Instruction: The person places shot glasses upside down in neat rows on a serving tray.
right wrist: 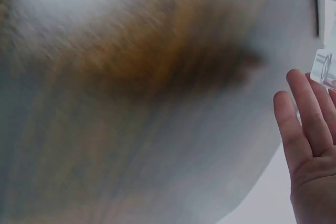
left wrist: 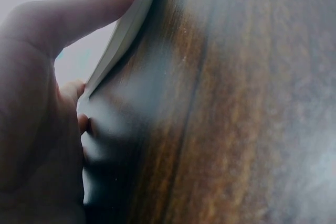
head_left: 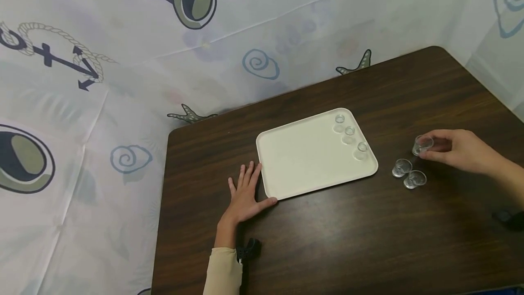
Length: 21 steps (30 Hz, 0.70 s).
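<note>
My right hand (head_left: 462, 149) pinches a small clear glass cup (head_left: 421, 145) between thumb and fingers, to the right of the tray. Two more clear cups (head_left: 402, 168) stand close together on the table just nearer to me. In the right wrist view part of the pinched cup (right wrist: 324, 69) shows at the right edge, past the fingers. My left hand (head_left: 243, 200) lies spread at the near left corner of a white rectangular tray (head_left: 303, 163), its thumb along the rim. Three clear cups (head_left: 350, 131) stand in a row along the tray's right side.
The dark wood table (head_left: 327, 240) has rounded far corners. Behind it and to the left hangs a pale cloth (head_left: 135, 117) printed with sea motifs. A black wrist strap (head_left: 249, 249) sits by the left sleeve.
</note>
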Available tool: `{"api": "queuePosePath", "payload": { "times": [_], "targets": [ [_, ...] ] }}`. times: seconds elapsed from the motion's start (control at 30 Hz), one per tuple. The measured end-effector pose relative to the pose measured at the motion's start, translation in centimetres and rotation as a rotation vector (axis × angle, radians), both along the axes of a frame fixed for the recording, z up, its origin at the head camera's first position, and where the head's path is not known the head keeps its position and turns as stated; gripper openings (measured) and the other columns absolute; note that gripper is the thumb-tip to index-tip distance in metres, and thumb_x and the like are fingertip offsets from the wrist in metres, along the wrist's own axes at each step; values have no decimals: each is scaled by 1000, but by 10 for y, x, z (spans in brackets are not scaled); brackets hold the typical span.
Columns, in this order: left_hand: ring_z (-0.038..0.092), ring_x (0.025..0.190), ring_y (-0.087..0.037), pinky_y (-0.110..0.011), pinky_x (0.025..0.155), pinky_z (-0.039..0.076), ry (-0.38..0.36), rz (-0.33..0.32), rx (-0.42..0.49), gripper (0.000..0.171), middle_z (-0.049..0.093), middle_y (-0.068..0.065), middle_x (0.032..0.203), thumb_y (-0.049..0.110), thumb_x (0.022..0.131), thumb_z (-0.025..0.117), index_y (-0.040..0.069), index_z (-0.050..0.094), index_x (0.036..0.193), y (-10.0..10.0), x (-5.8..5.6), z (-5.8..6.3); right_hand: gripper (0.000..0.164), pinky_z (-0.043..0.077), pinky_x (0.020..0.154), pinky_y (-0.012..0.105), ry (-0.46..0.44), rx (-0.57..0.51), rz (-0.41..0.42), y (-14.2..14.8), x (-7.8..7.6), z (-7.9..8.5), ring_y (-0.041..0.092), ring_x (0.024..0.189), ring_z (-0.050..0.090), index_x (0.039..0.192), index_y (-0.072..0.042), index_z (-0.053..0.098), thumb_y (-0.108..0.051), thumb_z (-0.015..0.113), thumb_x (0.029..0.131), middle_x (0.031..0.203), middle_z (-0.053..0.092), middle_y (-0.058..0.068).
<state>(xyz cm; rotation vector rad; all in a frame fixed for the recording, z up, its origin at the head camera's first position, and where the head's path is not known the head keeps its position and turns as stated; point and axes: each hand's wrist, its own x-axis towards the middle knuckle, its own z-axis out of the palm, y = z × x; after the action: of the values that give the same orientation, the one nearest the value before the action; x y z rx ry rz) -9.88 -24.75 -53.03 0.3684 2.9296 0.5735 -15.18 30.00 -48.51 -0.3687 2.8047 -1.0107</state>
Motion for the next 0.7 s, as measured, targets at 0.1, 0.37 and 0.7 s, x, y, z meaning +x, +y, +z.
{"api": "queuePosePath", "payload": {
  "times": [0.1,0.37,0.7],
  "targets": [
    [-5,147,-29,-70,105,-8,-3,3,-11,105,2,-1,162,77,76,54,29,6,155,1,-1,-1,35,48,63,12,22,-29,-21,1,-5,7,-15,79,55,112,-4,66,-19,77,82,104,69,16],
    [-2,147,-31,-71,104,-5,10,-4,-15,104,5,-3,162,76,76,56,29,8,156,4,-3,-1,38,47,59,14,112,11,-36,-3,-17,31,-12,73,54,114,-7,66,-22,78,81,95,69,10],
    [-3,147,-31,-71,104,-7,-7,-2,0,104,4,-3,162,74,77,58,29,7,155,2,-2,-2,32,48,63,21,268,75,155,-48,-43,74,7,77,57,112,-15,69,-18,78,81,93,66,-6]
  ]
}}
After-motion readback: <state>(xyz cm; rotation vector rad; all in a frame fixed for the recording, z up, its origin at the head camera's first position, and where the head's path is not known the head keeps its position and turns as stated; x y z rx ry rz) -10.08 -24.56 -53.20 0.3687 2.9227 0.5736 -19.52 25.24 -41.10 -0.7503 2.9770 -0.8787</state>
